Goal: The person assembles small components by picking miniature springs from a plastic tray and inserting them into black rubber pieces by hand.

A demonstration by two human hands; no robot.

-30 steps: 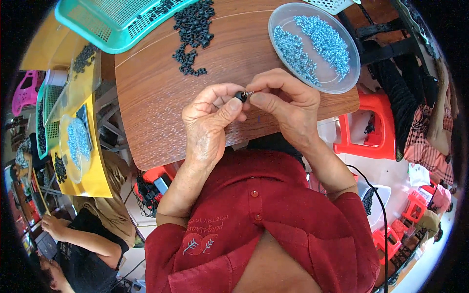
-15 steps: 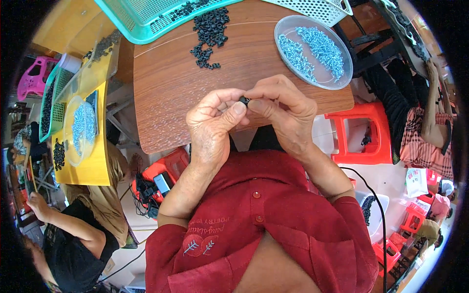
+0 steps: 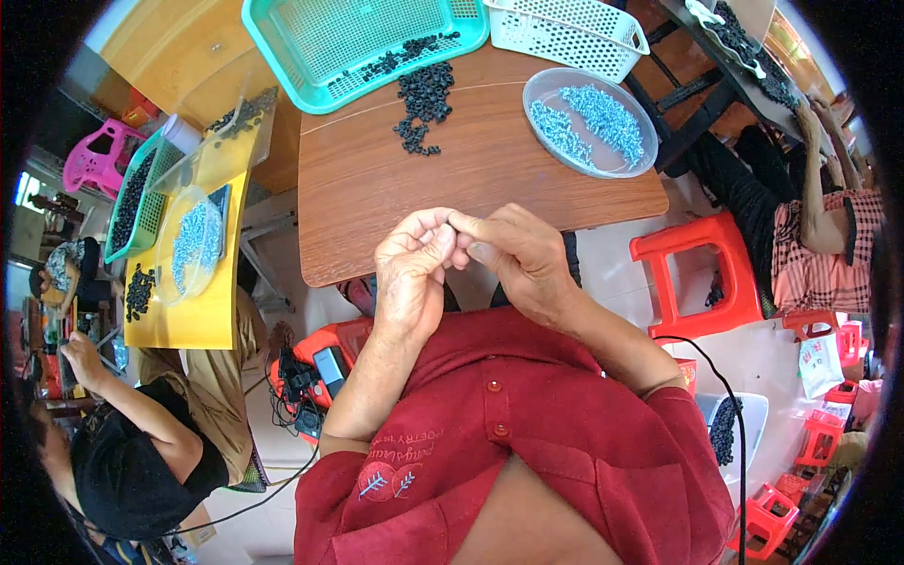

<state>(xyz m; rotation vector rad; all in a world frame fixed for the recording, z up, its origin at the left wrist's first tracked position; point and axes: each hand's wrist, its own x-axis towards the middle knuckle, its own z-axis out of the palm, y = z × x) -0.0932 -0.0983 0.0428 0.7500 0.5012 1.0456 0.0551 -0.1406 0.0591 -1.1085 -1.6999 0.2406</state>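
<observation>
The left hand has thumb and fingers pinched on what seems a small dark piece, mostly hidden, its long axis unclear, just off the table's near edge; black pieces lie straight ahead, toward the far edge. The right hand meets it at the fingertips; whether it grips I cannot tell. It is nearer the tub of blue pieces by the right edge. Embroidered lettering marks the red shirt; red print, the white bag far right.
</observation>
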